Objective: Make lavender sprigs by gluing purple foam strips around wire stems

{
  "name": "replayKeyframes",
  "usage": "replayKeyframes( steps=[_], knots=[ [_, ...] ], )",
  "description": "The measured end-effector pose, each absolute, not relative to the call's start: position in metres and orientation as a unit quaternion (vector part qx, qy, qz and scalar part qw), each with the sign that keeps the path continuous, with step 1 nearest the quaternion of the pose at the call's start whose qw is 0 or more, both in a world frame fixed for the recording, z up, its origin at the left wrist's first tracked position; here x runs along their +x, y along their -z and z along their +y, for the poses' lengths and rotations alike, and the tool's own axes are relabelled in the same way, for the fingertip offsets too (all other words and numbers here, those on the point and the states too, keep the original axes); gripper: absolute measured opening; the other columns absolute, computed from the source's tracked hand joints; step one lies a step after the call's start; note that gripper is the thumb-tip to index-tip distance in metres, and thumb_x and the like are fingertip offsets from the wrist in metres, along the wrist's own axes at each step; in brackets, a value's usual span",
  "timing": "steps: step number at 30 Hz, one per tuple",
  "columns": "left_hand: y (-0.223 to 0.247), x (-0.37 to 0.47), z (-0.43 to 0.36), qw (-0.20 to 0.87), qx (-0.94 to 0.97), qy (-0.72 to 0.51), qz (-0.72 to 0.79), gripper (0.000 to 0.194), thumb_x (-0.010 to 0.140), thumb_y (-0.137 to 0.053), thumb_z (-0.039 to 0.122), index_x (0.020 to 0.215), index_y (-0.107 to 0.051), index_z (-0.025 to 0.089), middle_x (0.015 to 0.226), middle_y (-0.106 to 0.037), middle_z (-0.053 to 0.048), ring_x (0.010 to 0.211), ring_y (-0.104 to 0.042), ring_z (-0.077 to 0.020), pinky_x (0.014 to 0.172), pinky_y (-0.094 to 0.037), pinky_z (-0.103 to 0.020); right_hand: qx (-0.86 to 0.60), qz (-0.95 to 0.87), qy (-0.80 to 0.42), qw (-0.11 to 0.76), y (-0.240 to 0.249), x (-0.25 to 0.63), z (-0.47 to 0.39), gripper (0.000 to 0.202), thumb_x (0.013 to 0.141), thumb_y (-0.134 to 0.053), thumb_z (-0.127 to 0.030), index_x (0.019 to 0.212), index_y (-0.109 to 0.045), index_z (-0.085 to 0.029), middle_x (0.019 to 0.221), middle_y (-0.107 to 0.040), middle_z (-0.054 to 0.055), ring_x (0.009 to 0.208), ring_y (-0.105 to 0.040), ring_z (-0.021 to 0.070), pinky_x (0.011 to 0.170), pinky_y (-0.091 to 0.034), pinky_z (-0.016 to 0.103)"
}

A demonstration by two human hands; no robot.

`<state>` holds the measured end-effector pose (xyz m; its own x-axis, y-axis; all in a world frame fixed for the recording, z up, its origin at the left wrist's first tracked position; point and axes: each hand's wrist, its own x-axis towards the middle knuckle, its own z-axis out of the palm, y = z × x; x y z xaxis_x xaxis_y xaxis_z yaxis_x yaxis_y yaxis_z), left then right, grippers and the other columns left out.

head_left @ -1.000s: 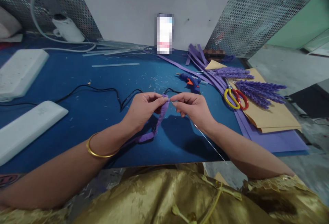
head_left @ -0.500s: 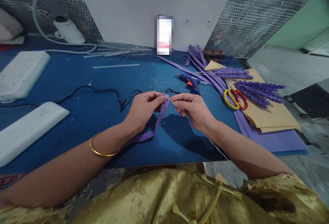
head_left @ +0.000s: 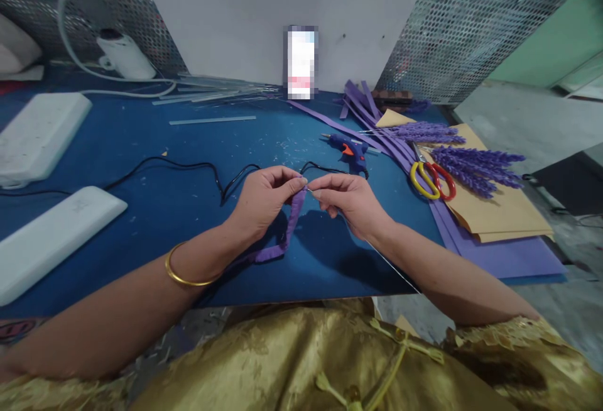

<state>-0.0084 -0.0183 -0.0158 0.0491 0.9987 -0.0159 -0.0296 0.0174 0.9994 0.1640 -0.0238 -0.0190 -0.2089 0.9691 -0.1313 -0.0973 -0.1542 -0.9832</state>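
Purple, pleated-looking strip [head_left: 293,215] hangs over the bench [head_left: 188,147], its upper end pinched between the left hand's [head_left: 264,196] thumb and finger; that grip is probably best kept firm and close to the edge. Just beside it, the right hand [head_left: 351,200] pinches a thin strand [head_left: 393,265] by its end; small, controlled movements should suit, though whether strand and strip touch is too small to tell. From near the left wrist [head_left: 226,235], the strip runs rightward, bends, then points away, long axis leaning slightly right. The strand slants nearward, down to the right.
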Motion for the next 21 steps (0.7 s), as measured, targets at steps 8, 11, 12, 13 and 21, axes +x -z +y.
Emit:
replayKeyframes(
  steps=[8,11,12,13,21],
  knots=[
    [0.015,-0.010,-0.018,0.617,0.455,-0.448,0.459,0.028,0.069,-0.084,0.044,0.076,-0.078,0.018,0.070,-0.071,-0.002,0.061,-0.061,-0.0133,0.062,-0.050,-0.025,-0.453,-0.511,-0.569,0.458,0.013,0.165,-0.022,0.016,0.068,-0.076,-0.027,0.080,-0.074,-0.017,0.053,-0.060,-0.004,0.046,-0.050,0.0077,0.043,-0.039,0.020],
    [0.017,-0.012,-0.017,0.627,0.444,-0.431,0.473,0.026,0.066,-0.086,0.041,0.078,-0.079,0.019,0.070,-0.072,-0.002,0.061,-0.063,-0.0139,0.064,-0.051,-0.026,-0.448,-0.548,-0.544,0.450,0.013,0.164,-0.022,0.015,0.071,-0.074,-0.027,0.081,-0.072,-0.017,0.052,-0.059,-0.005,0.044,-0.048,0.0071,0.043,-0.040,0.020],
    [0.017,-0.012,-0.016,0.628,0.439,-0.430,0.477,0.025,0.066,-0.086,0.040,0.077,-0.079,0.019,0.069,-0.072,-0.002,0.061,-0.062,-0.0133,0.063,-0.050,-0.025,-0.446,-0.562,-0.537,0.444,0.014,0.164,-0.022,0.015,0.072,-0.073,-0.028,0.082,-0.071,-0.017,0.052,-0.058,-0.006,0.044,-0.048,0.0073,0.044,-0.040,0.021],
    [0.017,-0.012,-0.016,0.629,0.433,-0.431,0.482,0.024,0.066,-0.086,0.040,0.075,-0.079,0.018,0.069,-0.072,-0.002,0.060,-0.062,-0.0125,0.062,-0.049,-0.024,-0.443,-0.576,-0.530,0.436,0.015,0.164,-0.022,0.016,0.074,-0.072,-0.029,0.083,-0.071,-0.017,0.053,-0.059,-0.006,0.044,-0.049,0.0077,0.045,-0.041,0.021],
    [0.008,-0.014,-0.016,0.648,0.376,-0.434,0.500,0.028,0.055,-0.091,0.036,0.072,-0.080,0.016,0.068,-0.071,-0.004,0.061,-0.057,-0.0110,0.057,-0.045,-0.021,-0.585,-0.682,-0.154,0.411,0.012,0.205,0.013,0.028,0.092,-0.056,-0.045,0.085,-0.065,-0.020,0.072,-0.066,0.002,0.067,-0.060,0.0160,0.065,-0.044,0.029]
  ],
)
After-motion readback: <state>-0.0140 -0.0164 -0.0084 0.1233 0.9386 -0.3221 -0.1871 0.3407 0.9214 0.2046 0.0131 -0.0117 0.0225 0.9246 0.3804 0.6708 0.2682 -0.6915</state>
